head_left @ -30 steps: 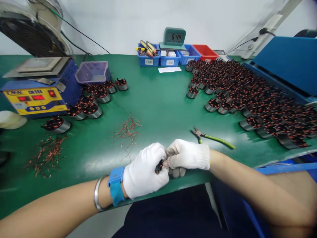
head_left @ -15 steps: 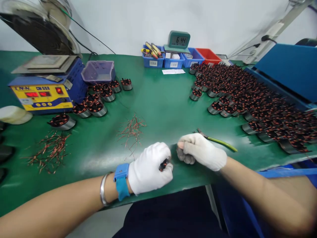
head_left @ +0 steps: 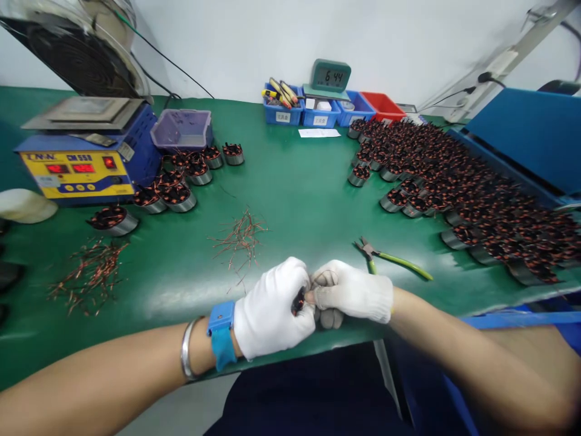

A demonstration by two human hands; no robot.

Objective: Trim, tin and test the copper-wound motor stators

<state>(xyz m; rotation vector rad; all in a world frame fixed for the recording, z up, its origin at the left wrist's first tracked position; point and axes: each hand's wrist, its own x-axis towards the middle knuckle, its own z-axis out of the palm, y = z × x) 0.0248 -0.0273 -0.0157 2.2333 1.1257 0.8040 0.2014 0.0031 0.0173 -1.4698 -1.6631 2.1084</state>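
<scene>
My left hand, in a white glove, is closed around a copper-wound motor stator just above the front of the bench. Most of the stator is hidden by the fingers; only a dark, coppery part shows. Against its right side, my gloved right hand is closed in a pinch, the bare thumb tip touching the stator's edge. What those fingers pinch is too small to tell. Green-handled side cutters lie with jaws apart behind my right hand. A heap of copper wire clippings lies beyond my left hand.
Many stators crowd the right side beside a blue box. On the left stand a blue and yellow CM 558 unit, a purple bin, several stators and more clippings. Blue bins and a clock line the back.
My right hand has moved left from beside the side cutters to meet the stator in my left hand. More of the cutters now shows. The left hand stays almost in place.
</scene>
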